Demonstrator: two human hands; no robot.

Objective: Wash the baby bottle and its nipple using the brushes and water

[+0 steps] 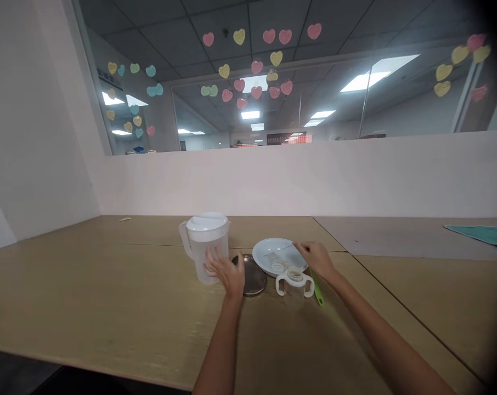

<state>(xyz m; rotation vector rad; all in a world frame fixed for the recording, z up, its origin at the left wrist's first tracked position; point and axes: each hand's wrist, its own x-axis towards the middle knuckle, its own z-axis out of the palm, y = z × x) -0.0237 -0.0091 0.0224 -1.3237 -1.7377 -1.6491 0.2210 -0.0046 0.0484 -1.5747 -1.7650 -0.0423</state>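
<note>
My left hand (227, 272) is open, fingers spread, at the right side of a translucent white plastic pitcher (209, 255) with a lid; whether it touches the pitcher I cannot tell. Pinched in my right hand (314, 258) is a thin pale stick (283, 248), which reaches leftward over a white bowl (265, 264). Inside the bowl lies a clear plastic piece (278, 265). In front of the bowl stands a clear baby bottle (294, 291) with two white handles and an uncovered top. Beside it lies a green-handled tool (318, 293), its upper end hidden near my right hand.
A dark round metal tray (254, 278) lies between the pitcher and the bowl, partly behind my left hand. A teal cloth (483, 235) is at the far right of the wooden table (108, 296). Behind rises a white wall (289, 181) with a window above.
</note>
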